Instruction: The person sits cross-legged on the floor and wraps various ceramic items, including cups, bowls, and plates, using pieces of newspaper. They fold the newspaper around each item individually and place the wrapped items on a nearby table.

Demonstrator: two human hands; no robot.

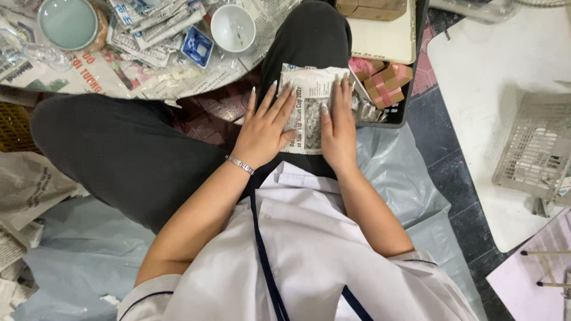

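my left hand [263, 128] and right hand [338, 128] lie flat, fingers spread, pressing a newspaper-wrapped bundle [309, 98] on my right thigh; its long axis runs away from me, between both palms, small gift boxes [386, 80] just beyond.

White short-sleeved shirt [309, 261], navy trim, dark trousers [119, 154], silver bracelet [239, 164].

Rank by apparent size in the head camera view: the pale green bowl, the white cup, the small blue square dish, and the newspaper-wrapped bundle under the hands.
1. Newspaper-wrapped bundle, partly covered, nearer the camera.
2. Pale green bowl.
3. White cup.
4. Blue square dish.
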